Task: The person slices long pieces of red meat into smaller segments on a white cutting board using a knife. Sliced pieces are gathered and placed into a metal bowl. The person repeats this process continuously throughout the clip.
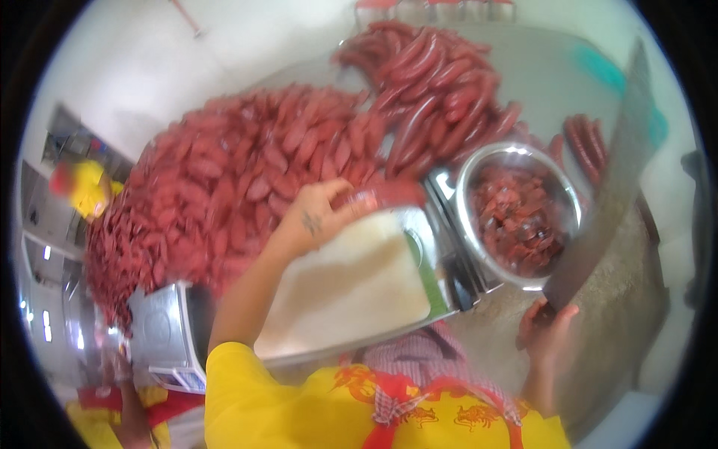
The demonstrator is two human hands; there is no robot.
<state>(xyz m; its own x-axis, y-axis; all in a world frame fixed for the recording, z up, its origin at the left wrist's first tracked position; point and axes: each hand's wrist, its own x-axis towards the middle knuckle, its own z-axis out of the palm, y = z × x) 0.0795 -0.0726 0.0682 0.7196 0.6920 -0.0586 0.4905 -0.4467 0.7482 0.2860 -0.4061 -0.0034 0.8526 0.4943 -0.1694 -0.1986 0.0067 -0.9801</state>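
Note:
My left hand (318, 213) is closed on a dark red sausage (393, 194) at the far edge of a white cutting board (336, 292). On the right, my right hand (547, 337) grips the handle of a big knife (609, 194), its long broad blade raised and pointing away from me. A large heap of sliced sausage (247, 165) spreads left of and beyond the board. Farther back lies a pile of whole sausages (441, 90). Right of the board, a round steel bowl (462, 196) holds cut sausage pieces (516, 217).
A silver box-shaped device (161, 329) stands at the board's left. A few whole sausages (583, 146) lie beyond the bowl, near a green patch (602, 67) on the metal table (538, 75). One person (93, 187) in yellow is at far left, another (134, 408) at lower left.

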